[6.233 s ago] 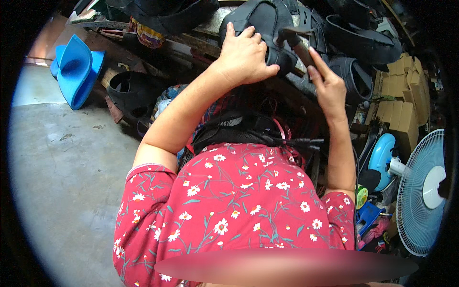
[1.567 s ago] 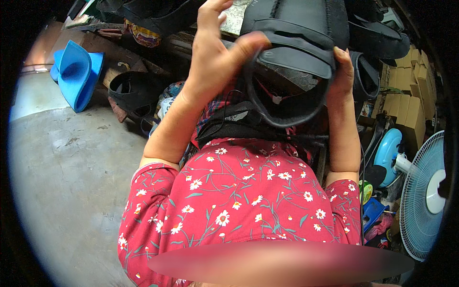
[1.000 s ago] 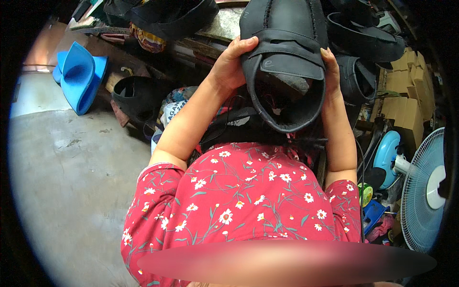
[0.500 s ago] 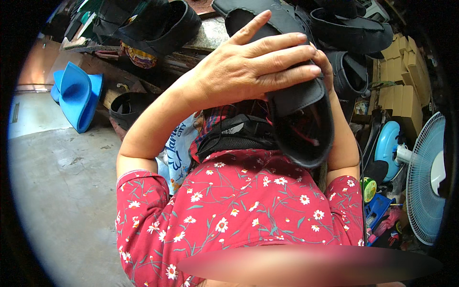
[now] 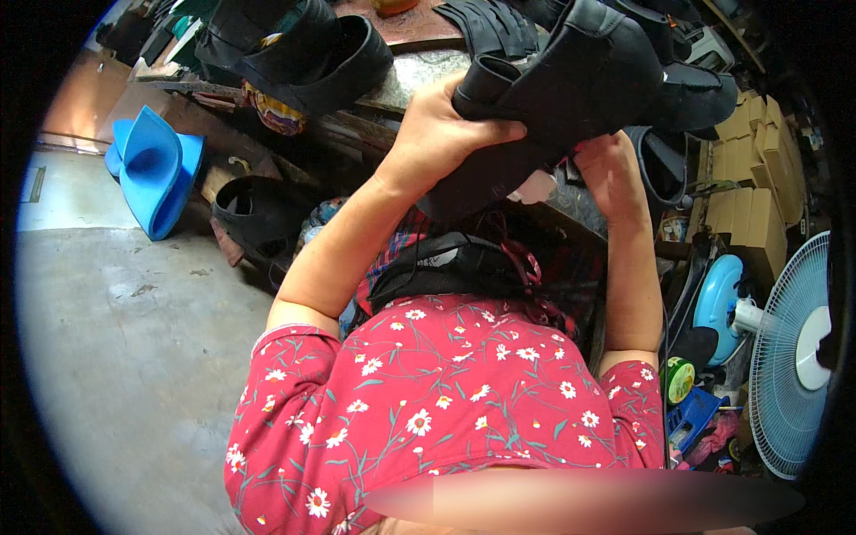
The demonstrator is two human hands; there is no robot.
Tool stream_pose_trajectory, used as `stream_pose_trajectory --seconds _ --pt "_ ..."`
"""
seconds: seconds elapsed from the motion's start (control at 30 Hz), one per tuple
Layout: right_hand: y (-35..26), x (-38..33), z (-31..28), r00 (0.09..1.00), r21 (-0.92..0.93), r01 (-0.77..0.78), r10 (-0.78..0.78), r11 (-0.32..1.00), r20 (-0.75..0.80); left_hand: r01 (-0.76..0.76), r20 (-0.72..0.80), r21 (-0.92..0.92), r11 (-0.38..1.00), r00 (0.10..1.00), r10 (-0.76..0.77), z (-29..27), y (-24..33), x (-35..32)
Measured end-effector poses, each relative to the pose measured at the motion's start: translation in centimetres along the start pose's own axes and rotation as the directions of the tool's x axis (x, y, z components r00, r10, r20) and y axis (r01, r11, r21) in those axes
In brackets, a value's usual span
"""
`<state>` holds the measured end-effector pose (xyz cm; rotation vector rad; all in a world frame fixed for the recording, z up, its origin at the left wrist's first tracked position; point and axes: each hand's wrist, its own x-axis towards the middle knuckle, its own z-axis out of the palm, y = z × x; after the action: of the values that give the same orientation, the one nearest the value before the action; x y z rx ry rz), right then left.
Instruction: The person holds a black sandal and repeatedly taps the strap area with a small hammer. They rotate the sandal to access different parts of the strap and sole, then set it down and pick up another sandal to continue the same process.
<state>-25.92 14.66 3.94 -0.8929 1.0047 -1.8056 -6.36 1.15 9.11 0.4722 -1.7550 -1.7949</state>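
A black shoe (image 5: pixel 584 76) is raised at the top of the view, tilted, with one end toward me and the other pointing up and away. My left hand (image 5: pixel 441 134) grips its left side, thumb lying across the black material near a rolled edge. From the right, my right hand (image 5: pixel 611 169) holds the shoe low on its other side; most of those fingers are hidden or in shade. Below it, a black bag or belt (image 5: pixel 437 267) lies across my lap over plaid cloth.
A worktable (image 5: pixel 410 80) stands ahead, with black shoe pieces (image 5: pixel 330 62) at its left and black strips (image 5: pixel 490 27) at the back. Blue foam sheets (image 5: pixel 156 174) stand on the left floor. To the right are a fan (image 5: pixel 789 352) and stacked cardboard boxes (image 5: pixel 749 178).
The shoe has been turned and lifted away from my body, so its outer side now shows. My left hand has gone from lying spread over it to gripping its left side.
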Motion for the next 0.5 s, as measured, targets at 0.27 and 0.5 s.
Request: stream_pose_trajectory --seconds 0.27,0.5 --pt "-0.6 0.2 3.3 0.979 0.086 -0.203 0.204 0.975 -0.004 0.081 0.017 -0.2 0.976 0.997 -0.079 0.7 -0.8 0.6" --pt "-0.2 0.4 4.1 0.991 0.034 -0.069 0.072 0.997 -0.115 -0.125 -0.008 -0.062 0.99 0.992 0.125 1.8 -1.4 0.8"
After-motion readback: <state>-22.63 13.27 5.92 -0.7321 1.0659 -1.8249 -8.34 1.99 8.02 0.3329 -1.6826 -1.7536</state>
